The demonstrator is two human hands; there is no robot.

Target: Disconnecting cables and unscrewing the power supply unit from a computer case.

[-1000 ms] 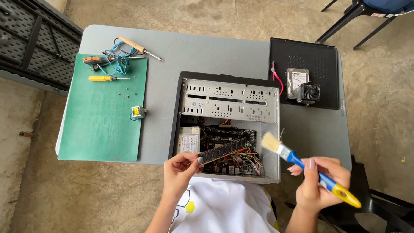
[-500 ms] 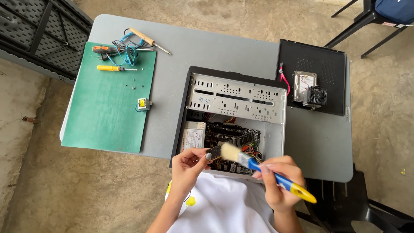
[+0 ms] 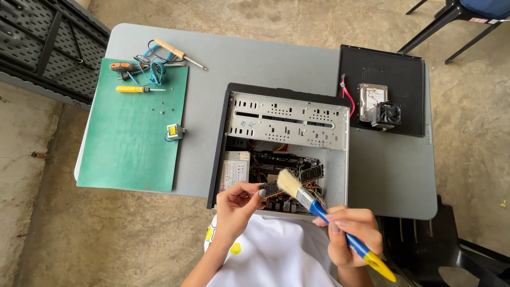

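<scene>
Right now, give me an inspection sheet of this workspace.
Surface: grey table with a green mat on its left side.
Job's things: open computer case; memory stick over it; brush with its bristles on the stick.
Clutter: soldering iron, yellow screwdriver, orange-handled tool, small yellow part; black side panel bearing a hard drive and a fan.
Hands: left hand pinches the stick; right hand grips the brush handle.
Cables: blue coiled cord; red cable; wiring inside the case.
Surroundings: concrete floor, black chair, black perforated furniture.
</scene>
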